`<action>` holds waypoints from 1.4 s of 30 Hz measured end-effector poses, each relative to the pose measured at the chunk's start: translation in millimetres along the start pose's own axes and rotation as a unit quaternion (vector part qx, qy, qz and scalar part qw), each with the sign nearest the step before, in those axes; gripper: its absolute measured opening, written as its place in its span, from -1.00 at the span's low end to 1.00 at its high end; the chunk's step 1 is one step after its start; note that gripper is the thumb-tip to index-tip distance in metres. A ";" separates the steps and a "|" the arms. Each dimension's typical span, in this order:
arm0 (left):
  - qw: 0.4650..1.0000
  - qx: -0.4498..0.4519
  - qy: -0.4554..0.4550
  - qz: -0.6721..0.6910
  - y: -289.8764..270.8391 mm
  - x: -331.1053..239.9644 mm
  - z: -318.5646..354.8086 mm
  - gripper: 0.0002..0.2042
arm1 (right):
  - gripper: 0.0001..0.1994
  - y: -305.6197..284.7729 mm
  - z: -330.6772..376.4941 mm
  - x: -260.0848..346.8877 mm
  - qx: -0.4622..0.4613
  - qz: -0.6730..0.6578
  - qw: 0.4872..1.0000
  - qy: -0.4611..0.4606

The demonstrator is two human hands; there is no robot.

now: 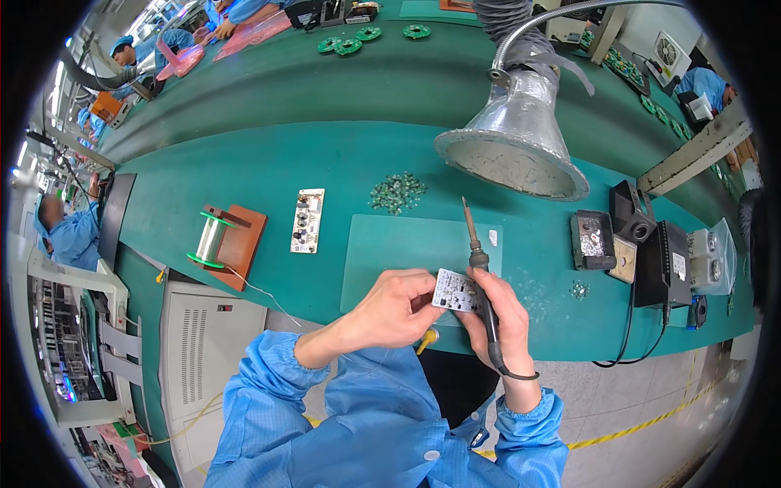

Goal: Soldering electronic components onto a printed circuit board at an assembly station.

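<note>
Head view: left hand pinches the left edge of a board; right hand grips an iron and appears to steady the board's right side. Board is between both hands, by the near side of the mat. Iron's tip points away. Judged best: support board by its edges, fingers clear of the tip, wire free of the sleeve.

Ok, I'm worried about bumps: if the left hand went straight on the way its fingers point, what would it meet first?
Probably the small pale circuit board right at the left hand, with the right hand just beyond it; depth leaves actual contact unclear.
</note>
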State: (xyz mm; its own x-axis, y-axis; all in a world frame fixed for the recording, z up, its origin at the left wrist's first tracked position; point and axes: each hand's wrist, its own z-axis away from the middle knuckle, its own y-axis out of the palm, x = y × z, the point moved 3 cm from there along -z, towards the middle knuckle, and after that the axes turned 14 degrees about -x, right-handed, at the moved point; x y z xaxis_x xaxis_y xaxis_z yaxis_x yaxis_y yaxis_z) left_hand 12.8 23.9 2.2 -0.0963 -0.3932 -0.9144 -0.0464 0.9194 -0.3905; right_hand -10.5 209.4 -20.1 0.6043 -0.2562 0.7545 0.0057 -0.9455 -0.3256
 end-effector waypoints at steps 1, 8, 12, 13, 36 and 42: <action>1.000 -0.006 0.005 0.001 0.7 0.0 0.6 -0.84 | -0.33 -0.4 0.5 -0.2 -0.003 0.005 1.000 0.000; 0.998 -0.053 0.032 -0.025 6.7 5.5 7.9 -0.85 | -0.36 -0.2 1.5 1.8 -0.020 0.008 0.999 -0.023; 0.997 -0.067 0.005 -0.031 1.6 -0.2 5.7 -0.88 | -0.37 0.5 0.4 4.0 -0.007 0.021 1.000 0.010; 0.997 -0.069 -0.002 -0.033 -0.5 -0.4 6.1 -0.89 | -0.37 -1.0 -2.8 11.2 -0.008 0.023 1.000 0.020; 0.989 -0.082 0.105 0.061 4.7 23.4 12.9 -0.78 | -0.80 -37.6 59.2 33.7 -0.146 -0.116 0.980 0.066; 0.988 -0.079 0.120 0.047 4.4 21.5 11.1 -0.78 | -0.79 -37.1 59.4 31.0 -0.147 -0.131 0.979 0.060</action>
State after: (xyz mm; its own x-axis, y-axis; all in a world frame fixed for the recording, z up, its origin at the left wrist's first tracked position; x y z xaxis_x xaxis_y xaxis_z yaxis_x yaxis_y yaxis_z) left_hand 21.6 19.5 -20.4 -0.3407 -0.3127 -0.8867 -0.1786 0.9474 -0.2655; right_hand 55.3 248.5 -18.5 0.5156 -0.0032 0.8568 -0.0926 -0.9943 0.0520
